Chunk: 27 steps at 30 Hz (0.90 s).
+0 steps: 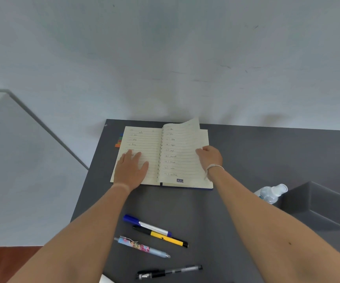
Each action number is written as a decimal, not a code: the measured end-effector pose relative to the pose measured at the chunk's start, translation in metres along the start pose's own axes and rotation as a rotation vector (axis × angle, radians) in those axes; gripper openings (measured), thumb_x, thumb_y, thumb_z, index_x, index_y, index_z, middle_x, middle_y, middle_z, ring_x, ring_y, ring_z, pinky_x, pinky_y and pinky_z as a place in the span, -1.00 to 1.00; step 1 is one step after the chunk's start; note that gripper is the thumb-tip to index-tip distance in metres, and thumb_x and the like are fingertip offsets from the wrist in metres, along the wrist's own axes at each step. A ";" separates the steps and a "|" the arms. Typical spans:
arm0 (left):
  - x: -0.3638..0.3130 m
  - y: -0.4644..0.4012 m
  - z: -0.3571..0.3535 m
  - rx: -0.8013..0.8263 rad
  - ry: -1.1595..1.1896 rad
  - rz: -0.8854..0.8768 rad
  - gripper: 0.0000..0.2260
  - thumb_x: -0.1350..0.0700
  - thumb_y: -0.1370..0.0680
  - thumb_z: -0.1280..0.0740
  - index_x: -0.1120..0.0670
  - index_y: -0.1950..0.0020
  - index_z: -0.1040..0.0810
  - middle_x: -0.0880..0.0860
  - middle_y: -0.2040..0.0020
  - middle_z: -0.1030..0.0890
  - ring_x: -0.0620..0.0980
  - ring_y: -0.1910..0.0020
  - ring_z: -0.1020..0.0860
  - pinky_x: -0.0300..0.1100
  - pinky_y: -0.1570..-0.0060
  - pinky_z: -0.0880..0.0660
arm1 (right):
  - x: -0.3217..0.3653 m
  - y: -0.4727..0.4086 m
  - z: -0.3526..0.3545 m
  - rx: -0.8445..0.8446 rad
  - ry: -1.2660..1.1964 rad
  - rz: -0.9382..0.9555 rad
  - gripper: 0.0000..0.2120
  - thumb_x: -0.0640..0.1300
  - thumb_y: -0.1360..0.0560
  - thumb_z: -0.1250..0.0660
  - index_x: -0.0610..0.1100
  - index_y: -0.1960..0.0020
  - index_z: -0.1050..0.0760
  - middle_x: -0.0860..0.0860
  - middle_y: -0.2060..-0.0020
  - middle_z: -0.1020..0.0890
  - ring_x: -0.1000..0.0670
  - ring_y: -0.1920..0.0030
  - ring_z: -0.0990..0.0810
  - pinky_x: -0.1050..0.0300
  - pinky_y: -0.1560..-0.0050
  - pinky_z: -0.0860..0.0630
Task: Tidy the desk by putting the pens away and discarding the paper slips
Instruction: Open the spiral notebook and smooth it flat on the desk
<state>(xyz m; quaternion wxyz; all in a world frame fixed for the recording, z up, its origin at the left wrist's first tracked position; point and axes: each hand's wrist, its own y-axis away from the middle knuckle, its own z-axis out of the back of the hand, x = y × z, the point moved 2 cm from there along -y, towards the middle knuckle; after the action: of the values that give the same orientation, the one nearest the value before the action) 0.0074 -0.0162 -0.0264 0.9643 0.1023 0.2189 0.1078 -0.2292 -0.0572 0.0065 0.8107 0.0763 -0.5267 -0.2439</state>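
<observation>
An open spiral notebook (144, 139) with lined, handwritten pages lies at the back of the dark desk (246, 160). My left hand (131, 168) rests flat on its left page, fingers spread. My right hand (210, 158) pinches the outer edge of a right-hand page (183, 139), which curls up off the book. Nearer to me lie several pens: a blue and silver marker (146, 225), a black and yellow pen (161, 235), a patterned light-blue pen (141, 246) and a black pen (169, 271). Coloured sticky tabs (118, 140) show at the notebook's left edge.
A dark open box (318, 205) stands at the right of the desk, with a clear plastic bottle (272, 194) just left of it. A pale wall backs the desk. A white corner (105, 279) shows at the bottom edge. The desk's left edge drops to a pale floor.
</observation>
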 end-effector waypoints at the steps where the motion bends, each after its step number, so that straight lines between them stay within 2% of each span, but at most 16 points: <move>1: 0.000 0.000 0.001 0.006 0.013 0.001 -0.51 -0.10 -0.58 -0.12 0.03 -0.48 -0.22 0.09 -0.55 -0.11 0.08 -0.53 -0.05 -0.01 -0.50 -0.05 | 0.004 0.003 0.001 0.021 -0.028 0.023 -0.67 -0.20 -0.43 -0.23 -0.06 0.46 -0.21 0.01 0.46 -0.24 0.01 0.40 -0.18 0.14 0.37 -0.14; 2: 0.000 0.001 0.003 0.014 0.027 0.004 -0.51 -0.10 -0.58 -0.11 0.03 -0.48 -0.21 0.08 -0.55 -0.11 0.07 -0.53 -0.05 -0.01 -0.50 -0.06 | 0.009 0.007 0.001 0.071 -0.090 0.014 -0.72 -0.12 -0.47 -0.25 -0.09 0.41 -0.35 0.03 0.43 -0.32 0.01 0.38 -0.27 0.15 0.32 -0.21; 3: 0.000 0.001 0.004 0.022 0.041 0.008 -0.51 -0.11 -0.59 -0.11 0.03 -0.48 -0.21 0.07 -0.55 -0.11 0.06 -0.53 -0.06 -0.01 -0.50 -0.08 | 0.015 0.011 0.001 0.151 -0.170 -0.029 -0.77 0.00 -0.49 -0.25 -0.11 0.26 -0.48 0.06 0.36 -0.44 0.04 0.31 -0.39 0.16 0.23 -0.30; 5: -0.002 0.002 0.008 0.035 0.071 0.010 -0.52 -0.11 -0.59 -0.09 0.01 -0.49 -0.19 0.05 -0.55 -0.10 0.05 -0.53 -0.06 -0.01 -0.49 -0.09 | 0.023 0.017 -0.003 0.383 -0.390 -0.141 -0.65 0.23 -0.49 -0.18 -0.02 0.01 -0.52 0.10 0.18 -0.59 0.06 0.14 -0.54 0.14 0.03 -0.41; 8: -0.004 0.003 0.019 0.019 0.108 -0.014 -0.53 -0.10 -0.61 -0.06 0.01 -0.49 -0.20 0.05 -0.55 -0.14 0.05 -0.53 -0.09 0.00 -0.48 -0.10 | 0.033 0.021 -0.015 0.591 -0.515 -0.143 -0.39 0.36 -0.47 -0.03 -0.11 -0.06 -0.54 0.00 0.03 -0.62 -0.05 0.01 -0.57 0.05 -0.05 -0.48; 10: -0.005 0.004 0.027 -0.015 0.155 -0.037 -0.56 -0.07 -0.62 -0.03 0.03 -0.48 -0.24 0.06 -0.53 -0.19 0.06 -0.52 -0.13 0.01 -0.48 -0.13 | 0.040 0.029 -0.026 0.640 -0.458 -0.107 -0.38 0.35 -0.49 0.05 -0.07 -0.03 -0.58 0.02 -0.10 -0.61 -0.08 -0.16 -0.51 -0.04 -0.19 -0.42; 12: -0.005 0.005 0.039 -0.056 0.268 -0.050 -0.60 -0.02 -0.64 0.00 0.06 -0.42 -0.34 0.07 -0.47 -0.32 0.08 -0.47 -0.24 -0.01 -0.43 -0.20 | 0.047 0.040 -0.037 0.655 -0.328 -0.032 -0.42 0.32 -0.52 0.07 0.01 -0.04 -0.60 0.04 -0.22 -0.56 -0.07 -0.28 -0.41 -0.10 -0.32 -0.30; 15: 0.001 0.009 0.059 -0.138 0.452 -0.047 -0.66 0.01 -0.64 0.01 0.13 -0.12 -0.50 0.10 -0.14 -0.54 0.11 -0.21 -0.46 -0.04 -0.20 -0.36 | 0.047 0.054 -0.053 0.656 -0.082 0.093 -0.46 0.27 -0.54 0.06 0.03 -0.13 -0.59 0.03 -0.34 -0.48 -0.04 -0.37 -0.33 -0.10 -0.42 -0.17; 17: 0.008 0.011 0.069 -0.175 0.527 -0.032 -0.69 0.03 -0.63 0.01 0.12 0.03 -0.48 0.09 0.00 -0.56 0.13 -0.09 -0.49 -0.02 -0.08 -0.38 | 0.043 0.059 -0.060 0.650 0.071 0.160 -0.48 0.26 -0.54 0.04 0.04 -0.18 -0.56 -0.02 -0.39 -0.42 -0.05 -0.41 -0.30 0.00 -0.40 -0.15; 18: 0.012 0.011 0.073 -0.187 0.552 -0.021 -0.70 0.02 -0.62 0.01 0.08 0.07 -0.48 0.07 -0.01 -0.57 0.14 -0.11 -0.49 -0.03 -0.08 -0.37 | 0.041 0.062 -0.063 0.642 0.145 0.185 -0.49 0.25 -0.54 0.04 0.04 -0.19 -0.55 -0.04 -0.39 -0.41 -0.07 -0.39 -0.32 0.05 -0.33 -0.17; 19: 0.016 0.012 0.075 -0.195 0.568 -0.001 -0.69 -0.01 -0.62 0.01 0.03 -0.02 -0.51 0.04 -0.12 -0.58 0.11 -0.21 -0.47 -0.07 -0.17 -0.35 | 0.038 0.064 -0.064 0.628 0.216 0.205 -0.49 0.24 -0.55 0.03 0.02 -0.20 -0.54 -0.07 -0.38 -0.42 -0.10 -0.37 -0.35 0.07 -0.26 -0.20; 20: 0.020 0.013 0.077 -0.209 0.568 0.020 -0.66 -0.04 -0.62 0.01 0.00 -0.21 -0.49 0.00 -0.28 -0.52 0.04 -0.34 -0.41 -0.14 -0.28 -0.28 | 0.035 0.065 -0.065 0.611 0.277 0.223 -0.48 0.23 -0.55 0.01 -0.03 -0.21 -0.53 -0.09 -0.35 -0.45 -0.11 -0.34 -0.38 0.06 -0.23 -0.23; 21: 0.023 0.013 0.078 -0.229 0.557 0.034 -0.61 -0.05 -0.62 0.00 0.02 -0.37 -0.39 -0.02 -0.41 -0.42 -0.02 -0.42 -0.33 -0.21 -0.33 -0.19 | 0.032 0.066 -0.065 0.592 0.325 0.237 -0.47 0.23 -0.54 0.00 -0.08 -0.22 -0.52 -0.11 -0.33 -0.48 -0.13 -0.32 -0.41 0.05 -0.22 -0.26; 22: 0.025 0.012 0.078 -0.244 0.537 0.034 -0.59 -0.05 -0.63 -0.01 0.04 -0.44 -0.31 -0.03 -0.46 -0.35 -0.04 -0.45 -0.28 -0.25 -0.33 -0.14 | 0.029 0.066 -0.064 0.572 0.362 0.250 -0.45 0.23 -0.54 -0.02 -0.14 -0.23 -0.50 -0.12 -0.31 -0.50 -0.13 -0.31 -0.42 0.04 -0.22 -0.28; 24: 0.028 0.012 0.076 -0.233 0.451 -0.001 -0.57 -0.05 -0.62 -0.05 0.04 -0.47 -0.26 -0.01 -0.50 -0.29 -0.04 -0.48 -0.24 -0.21 -0.37 -0.13 | 0.023 0.065 -0.059 0.529 0.424 0.291 -0.48 0.23 -0.53 -0.05 -0.09 -0.26 -0.47 -0.06 -0.32 -0.49 -0.10 -0.34 -0.38 0.05 -0.24 -0.27; 27: 0.025 0.014 0.068 -0.156 0.149 -0.101 -0.55 -0.04 -0.60 -0.14 0.02 -0.48 -0.24 0.06 -0.52 -0.23 0.05 -0.50 -0.19 -0.06 -0.46 -0.14 | 0.015 0.060 -0.051 0.445 0.528 0.385 -0.55 0.21 -0.52 -0.09 0.00 -0.27 -0.46 0.01 -0.34 -0.46 -0.05 -0.41 -0.29 0.01 -0.35 -0.22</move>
<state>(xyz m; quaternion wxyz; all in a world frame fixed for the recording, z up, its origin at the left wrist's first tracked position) 0.0577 -0.0066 0.0267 0.9546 0.0074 0.2859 0.0831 -0.1601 -0.0187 0.0196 0.9129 0.2101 -0.3447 0.0605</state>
